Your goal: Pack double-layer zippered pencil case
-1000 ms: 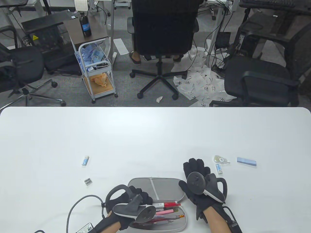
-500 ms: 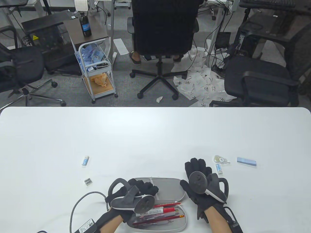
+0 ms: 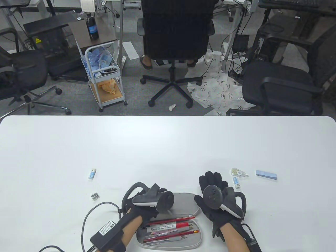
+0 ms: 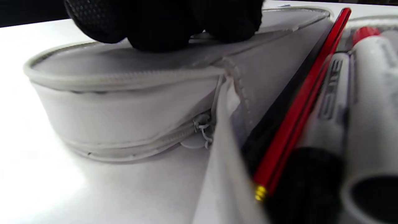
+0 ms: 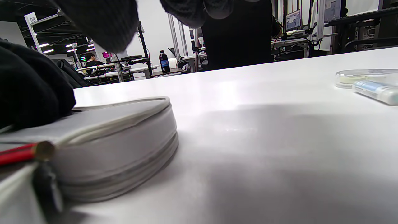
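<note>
While the grey pencil case (image 3: pixel 183 203) lies unzipped at the table's (image 3: pixel 168 147) near edge, red pens (image 3: pixel 170 225) filling its front half, the left hand's (image 3: pixel 147 202) fingertips (image 4: pixel 161 34) press its far half and the right hand (image 3: pixel 215 197) rests flat, fingers spread, just beside it.

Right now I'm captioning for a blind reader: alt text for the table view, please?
Left hand rests on an open grey case holding red pens; right hand lies open beside it on a white table.
</note>
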Motion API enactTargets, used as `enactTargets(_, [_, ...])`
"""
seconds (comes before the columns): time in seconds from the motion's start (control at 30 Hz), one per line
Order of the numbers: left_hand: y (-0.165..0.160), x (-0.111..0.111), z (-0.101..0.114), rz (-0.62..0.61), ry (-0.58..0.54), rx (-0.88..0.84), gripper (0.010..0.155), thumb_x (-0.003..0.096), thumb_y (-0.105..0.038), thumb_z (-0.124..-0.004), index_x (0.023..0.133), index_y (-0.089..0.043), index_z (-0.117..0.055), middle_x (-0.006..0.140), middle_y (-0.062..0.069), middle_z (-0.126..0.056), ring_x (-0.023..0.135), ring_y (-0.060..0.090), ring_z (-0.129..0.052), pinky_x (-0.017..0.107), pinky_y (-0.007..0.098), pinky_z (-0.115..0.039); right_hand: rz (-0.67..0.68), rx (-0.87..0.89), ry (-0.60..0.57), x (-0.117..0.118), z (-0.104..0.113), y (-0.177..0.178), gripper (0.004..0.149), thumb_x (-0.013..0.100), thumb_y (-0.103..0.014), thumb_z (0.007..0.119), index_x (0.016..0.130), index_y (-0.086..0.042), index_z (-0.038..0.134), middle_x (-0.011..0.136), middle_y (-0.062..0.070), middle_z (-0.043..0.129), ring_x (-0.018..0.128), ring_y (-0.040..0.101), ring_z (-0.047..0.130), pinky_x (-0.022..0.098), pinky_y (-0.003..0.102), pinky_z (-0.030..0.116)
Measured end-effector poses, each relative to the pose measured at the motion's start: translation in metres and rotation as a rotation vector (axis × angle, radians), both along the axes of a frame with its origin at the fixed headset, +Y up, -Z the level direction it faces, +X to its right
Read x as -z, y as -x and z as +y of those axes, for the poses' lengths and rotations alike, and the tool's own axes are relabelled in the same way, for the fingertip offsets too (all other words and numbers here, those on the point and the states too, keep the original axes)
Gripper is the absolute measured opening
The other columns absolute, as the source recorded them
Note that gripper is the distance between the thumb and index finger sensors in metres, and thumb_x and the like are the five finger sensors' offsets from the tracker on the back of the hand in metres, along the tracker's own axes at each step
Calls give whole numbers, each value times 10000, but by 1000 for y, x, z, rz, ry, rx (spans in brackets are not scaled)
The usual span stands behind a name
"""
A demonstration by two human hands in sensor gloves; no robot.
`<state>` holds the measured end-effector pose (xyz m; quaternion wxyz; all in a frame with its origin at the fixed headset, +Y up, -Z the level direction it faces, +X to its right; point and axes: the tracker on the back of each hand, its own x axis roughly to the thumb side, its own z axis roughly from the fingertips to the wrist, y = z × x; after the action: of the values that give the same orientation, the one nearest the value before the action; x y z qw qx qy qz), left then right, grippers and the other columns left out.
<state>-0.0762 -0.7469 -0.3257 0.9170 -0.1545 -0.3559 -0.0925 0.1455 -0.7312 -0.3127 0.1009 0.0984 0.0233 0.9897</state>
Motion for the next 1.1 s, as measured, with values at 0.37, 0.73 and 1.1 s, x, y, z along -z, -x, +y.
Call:
enactTargets(0.37, [-1, -2, -3, 4, -16, 8, 405, 503, -262, -655, 905, -231, -691, 1014, 61, -644, 619, 152, -884, 607, 432, -820, -68, -70, -6, 6, 0, -2, 735, 530, -505, 673, 1104, -126, 416, 1181, 178, 305, 1019, 426, 255, 702, 575, 336])
enactTargets(0.73, [14, 8, 1, 57, 96, -147, 396, 503, -260, -665, 895, -225, -712, 1007, 68, -668, 632, 167, -914, 592, 433, -838, -556, -38, 72, 52, 9, -142, 645, 533, -353, 736, 1086, -183, 453, 1178, 130, 344, 1024, 409, 323, 707, 558, 394])
enactTargets(1.1, [16, 7, -1, 38, 85, -167, 393, 505, -258, -682, 893, -222, -729, 1006, 69, -677, 632, 176, -910, 588, 453, -838, -692, -86, 320, 87, -41, -228, 619, 549, -260, 665, 1082, -244, 351, 1170, 89, 215, 1023, 396, 248, 719, 557, 363])
